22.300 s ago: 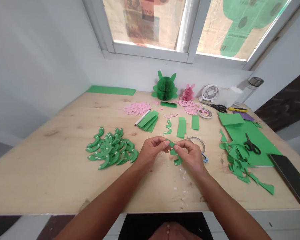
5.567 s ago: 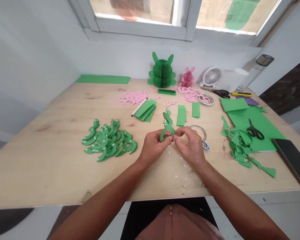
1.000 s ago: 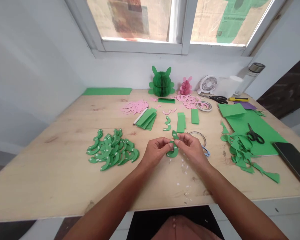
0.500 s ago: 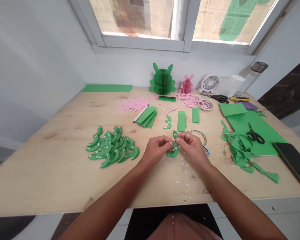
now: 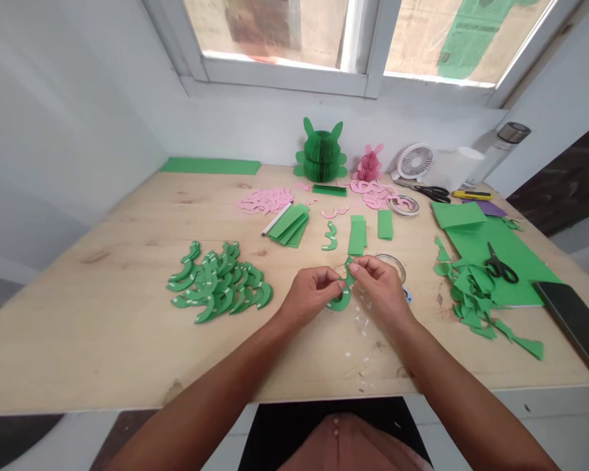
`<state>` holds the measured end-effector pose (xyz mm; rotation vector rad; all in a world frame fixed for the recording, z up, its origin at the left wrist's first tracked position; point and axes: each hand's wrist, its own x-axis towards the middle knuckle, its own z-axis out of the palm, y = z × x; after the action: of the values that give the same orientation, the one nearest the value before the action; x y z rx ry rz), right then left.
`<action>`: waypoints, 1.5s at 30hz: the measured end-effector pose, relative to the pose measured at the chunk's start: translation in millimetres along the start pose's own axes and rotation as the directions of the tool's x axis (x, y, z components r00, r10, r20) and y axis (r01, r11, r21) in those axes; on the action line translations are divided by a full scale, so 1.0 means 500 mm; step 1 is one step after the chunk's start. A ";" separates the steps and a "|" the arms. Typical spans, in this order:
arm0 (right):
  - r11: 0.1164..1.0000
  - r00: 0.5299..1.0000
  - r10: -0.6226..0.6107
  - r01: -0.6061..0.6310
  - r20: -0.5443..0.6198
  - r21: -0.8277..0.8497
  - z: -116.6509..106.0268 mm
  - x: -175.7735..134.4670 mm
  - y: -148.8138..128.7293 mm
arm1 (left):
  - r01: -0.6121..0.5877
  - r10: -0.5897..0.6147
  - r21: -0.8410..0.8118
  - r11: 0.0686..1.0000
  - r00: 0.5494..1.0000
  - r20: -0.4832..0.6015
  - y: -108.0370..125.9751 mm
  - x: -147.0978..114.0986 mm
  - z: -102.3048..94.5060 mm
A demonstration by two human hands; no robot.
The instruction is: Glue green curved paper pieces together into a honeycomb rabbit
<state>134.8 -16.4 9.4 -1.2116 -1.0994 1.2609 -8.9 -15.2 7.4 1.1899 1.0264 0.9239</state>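
Both hands meet over the middle of the wooden table (image 5: pixel 103 327). My left hand (image 5: pixel 313 293) and my right hand (image 5: pixel 379 286) pinch one curved green paper cutout (image 5: pixel 342 299) between their fingertips, just above the tabletop. A pile of several similar green cutouts (image 5: pixel 216 282) with white tape bits lies to the left. A single green cutout (image 5: pixel 330 237) lies beyond the hands. Small white paper bits (image 5: pixel 362 353) are scattered below my right hand.
Green strips (image 5: pixel 357 235), folded green sheets (image 5: pixel 289 224) and pink cutouts (image 5: pixel 265 199) lie further back. A tape roll (image 5: pixel 391 261) sits behind my right hand. Green scraps (image 5: pixel 471 297), scissors (image 5: pixel 497 267) on green card, a phone (image 5: pixel 576 322), a fan (image 5: pixel 414 161) and paper figures (image 5: pixel 322 152) stand right and back.
The hands have stayed together on the green cutout, turning it slightly; my right fingers now pinch its upper tip. The view has shifted a little.
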 end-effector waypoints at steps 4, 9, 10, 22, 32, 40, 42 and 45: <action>1.000 1.000 0.002 -0.002 -0.025 0.017 -0.001 0.004 0.001 | 0.003 -0.004 0.013 1.000 0.997 0.080 -0.008 0.001 0.002; 1.000 1.000 0.019 -0.019 -0.018 0.019 0.002 0.002 -0.002 | 0.011 -0.016 0.045 0.999 0.992 0.123 -0.018 0.003 0.001; 1.000 1.000 0.016 -0.015 -0.017 0.019 0.002 0.002 -0.001 | 0.004 -0.012 0.063 0.998 0.992 0.125 -0.019 0.003 0.000; 0.998 0.997 0.021 -0.017 -0.075 0.053 -0.003 0.006 0.010 | 0.027 -0.052 0.139 0.990 0.983 0.176 -0.021 0.002 -0.002; 0.999 0.999 -0.039 0.039 -0.025 0.013 -0.007 0.007 0.009 | 0.005 -0.025 0.110 0.994 0.983 0.182 -0.010 0.000 -0.002; 0.999 1.000 -0.016 0.016 0.006 0.035 -0.003 0.001 0.003 | -0.026 0.015 0.102 0.994 0.993 0.114 -0.003 0.000 -0.003; 0.999 1.000 0.012 -0.013 0.027 0.051 -0.001 0.000 0.002 | -0.043 0.034 0.113 0.993 0.996 0.076 0.001 0.000 -0.003; 0.998 0.998 0.046 -0.047 0.042 0.034 0.001 0.000 0.004 | -0.039 0.036 0.111 0.993 0.999 0.029 0.005 -0.001 -0.003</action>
<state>134.2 -16.4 7.6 -1.1958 -1.0802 1.3401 -10.5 -14.8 10.0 1.3149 1.0483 0.8871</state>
